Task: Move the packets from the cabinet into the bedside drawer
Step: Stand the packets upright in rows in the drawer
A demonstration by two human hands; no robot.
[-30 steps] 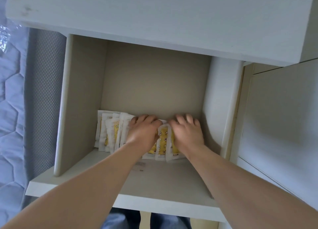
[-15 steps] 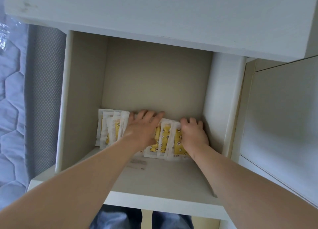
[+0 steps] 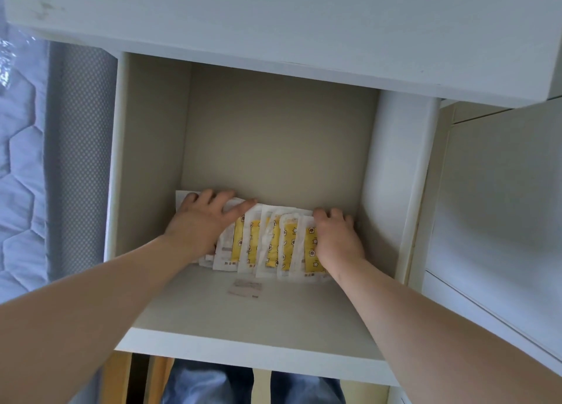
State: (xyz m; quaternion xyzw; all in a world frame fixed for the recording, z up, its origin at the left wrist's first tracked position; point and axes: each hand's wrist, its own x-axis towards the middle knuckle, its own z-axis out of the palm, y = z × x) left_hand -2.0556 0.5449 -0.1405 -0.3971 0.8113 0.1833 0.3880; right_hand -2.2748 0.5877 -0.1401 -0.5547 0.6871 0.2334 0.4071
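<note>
The left hand [image 3: 202, 222] lies flat on the packets [image 3: 269, 245], the right hand [image 3: 337, 241] curls round their end; best bunch them into one stack.

- The left hand [image 3: 200, 224] lies flat over the left end of the packets [image 3: 267, 242], so only a white corner shows past its fingers.
- The right hand [image 3: 337, 239] covers the right end of the row. Its fingertips go behind the top edge and are hidden, perhaps curled round it.
- The print on the packets is too small to read.
- A small label [image 3: 244, 288] on the floor of the cabinet [image 3: 273, 352] is blurred.
- Both forearms are cut off by the lower edge of the view.
- The blue trousers [image 3: 209, 385] below are half hidden by the cabinet's front board.
</note>
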